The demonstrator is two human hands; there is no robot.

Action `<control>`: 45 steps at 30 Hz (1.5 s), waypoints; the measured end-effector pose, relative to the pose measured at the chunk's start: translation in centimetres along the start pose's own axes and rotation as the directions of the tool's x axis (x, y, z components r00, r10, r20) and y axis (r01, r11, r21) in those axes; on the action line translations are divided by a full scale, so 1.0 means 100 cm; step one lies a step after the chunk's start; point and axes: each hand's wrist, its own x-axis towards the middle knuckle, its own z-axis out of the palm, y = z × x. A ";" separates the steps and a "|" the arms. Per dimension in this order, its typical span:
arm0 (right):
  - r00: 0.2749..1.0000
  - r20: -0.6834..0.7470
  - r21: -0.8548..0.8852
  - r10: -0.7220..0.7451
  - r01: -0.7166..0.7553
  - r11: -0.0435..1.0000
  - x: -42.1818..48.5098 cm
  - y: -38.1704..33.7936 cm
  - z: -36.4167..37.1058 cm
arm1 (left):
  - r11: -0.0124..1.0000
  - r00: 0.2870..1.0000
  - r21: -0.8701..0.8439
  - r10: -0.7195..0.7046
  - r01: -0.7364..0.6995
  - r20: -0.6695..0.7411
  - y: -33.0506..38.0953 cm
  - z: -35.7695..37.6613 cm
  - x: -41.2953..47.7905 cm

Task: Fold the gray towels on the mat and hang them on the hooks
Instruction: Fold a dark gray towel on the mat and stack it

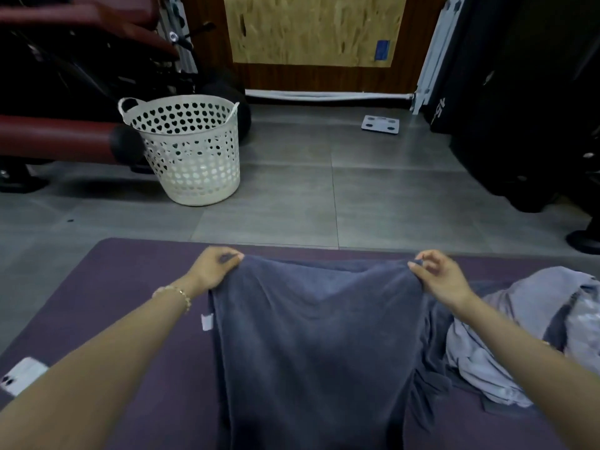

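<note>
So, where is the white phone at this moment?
In the head view the white phone lies at the lower left, on the purple mat near its left edge, beside the left forearm and left of the dark gray towel.

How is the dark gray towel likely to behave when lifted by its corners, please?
Probably floppy: the dark gray towel creases softly between the left hand and right hand. Its plush pile likely grips well, not slippery.

No readable text, not even on the blue sticker (382,50).
</note>
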 end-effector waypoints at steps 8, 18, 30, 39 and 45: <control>0.992 -0.100 -0.185 0.082 -0.099 0.978 0.106 0.123 0.040 | 0.890 0.996 0.452 -0.019 0.057 -0.087 -0.061 0.095 0.121; 0.933 -0.209 0.232 0.294 -0.245 0.941 0.229 0.216 0.079 | 0.969 0.981 0.231 -0.048 0.092 -0.190 -0.106 0.178 0.252; 0.921 0.041 0.005 0.387 -0.387 0.922 0.111 0.319 0.086 | 0.847 0.890 0.280 -0.450 0.451 -0.073 -0.233 0.215 0.145; 0.882 0.015 -0.124 0.471 -0.466 0.876 0.012 0.314 0.091 | 0.915 0.924 0.198 -0.373 0.352 0.081 -0.244 0.209 0.063; 0.868 -0.046 -0.221 0.495 -0.492 0.842 -0.044 0.317 0.090 | 0.916 0.930 0.165 -0.366 0.366 -0.032 -0.257 0.219 0.004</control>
